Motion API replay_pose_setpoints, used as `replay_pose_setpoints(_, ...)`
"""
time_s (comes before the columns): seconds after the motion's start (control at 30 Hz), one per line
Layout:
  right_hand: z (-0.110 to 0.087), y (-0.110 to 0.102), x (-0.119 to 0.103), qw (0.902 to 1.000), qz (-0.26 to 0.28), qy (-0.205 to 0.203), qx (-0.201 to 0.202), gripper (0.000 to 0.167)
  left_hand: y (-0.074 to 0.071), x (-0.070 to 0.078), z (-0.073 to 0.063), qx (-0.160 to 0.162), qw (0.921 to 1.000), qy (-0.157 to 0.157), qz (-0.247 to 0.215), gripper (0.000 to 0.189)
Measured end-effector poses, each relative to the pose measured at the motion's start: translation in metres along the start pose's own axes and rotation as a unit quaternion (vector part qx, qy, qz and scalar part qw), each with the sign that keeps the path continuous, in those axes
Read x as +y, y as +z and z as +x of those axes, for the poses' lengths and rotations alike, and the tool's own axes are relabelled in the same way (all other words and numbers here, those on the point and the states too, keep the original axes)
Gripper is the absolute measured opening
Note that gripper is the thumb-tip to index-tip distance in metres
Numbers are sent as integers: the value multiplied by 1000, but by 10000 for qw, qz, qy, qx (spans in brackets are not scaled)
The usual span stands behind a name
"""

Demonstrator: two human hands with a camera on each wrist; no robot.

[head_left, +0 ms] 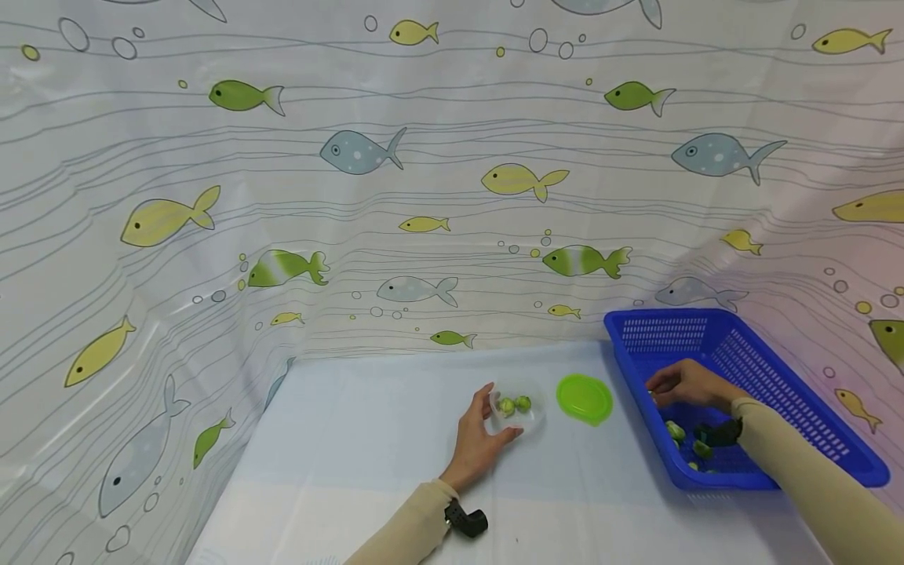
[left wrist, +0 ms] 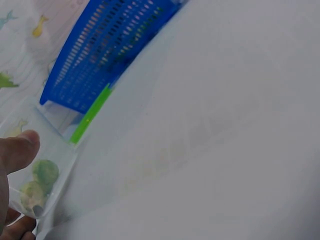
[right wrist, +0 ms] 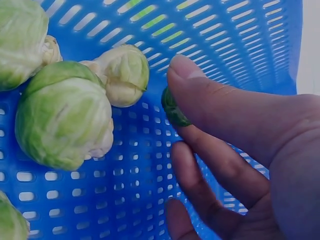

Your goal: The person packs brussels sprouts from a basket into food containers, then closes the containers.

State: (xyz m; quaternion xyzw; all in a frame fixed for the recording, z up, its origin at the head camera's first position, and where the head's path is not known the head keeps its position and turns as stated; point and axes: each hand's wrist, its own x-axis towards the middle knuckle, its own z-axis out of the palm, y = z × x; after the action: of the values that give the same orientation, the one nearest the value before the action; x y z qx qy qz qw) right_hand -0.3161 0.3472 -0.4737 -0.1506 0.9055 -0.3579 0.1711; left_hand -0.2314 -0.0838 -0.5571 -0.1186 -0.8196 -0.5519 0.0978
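Note:
My left hand (head_left: 475,446) grips a clear plastic container (head_left: 533,421), with the thumb on one side and fingers on the other. Two Brussels sprouts (head_left: 515,405) lie inside it. Over the blue basket (head_left: 727,479), my right hand (head_left: 695,386) reaches in near the left wall. Between its thumb and index finger it pinches a small dark green Brussels sprout (right wrist: 173,107), mostly hidden by the thumb. The other fingers are bent and hold nothing. Several pale green Brussels sprouts (right wrist: 65,117) lie on the basket floor beside this hand.
A bright green lid (head_left: 585,399) lies on the white tabletop (head_left: 353,439) between the container and the basket. The basket has tall slotted walls and stands at the right. A fish-patterned curtain (head_left: 452,188) rises behind the table and along both sides.

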Motion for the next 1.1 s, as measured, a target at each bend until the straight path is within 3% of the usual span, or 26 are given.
replay_pose_setpoints(0.8,-7,-3,-11,9943,-98,-104,1053,49,1,-2,-1,4,10000,1,96,90)
replay_pose_setpoints(1.1,-6,-1,-19,9920,-65,-483,1166,44,1,-1,0,30,10000,27,51,90)
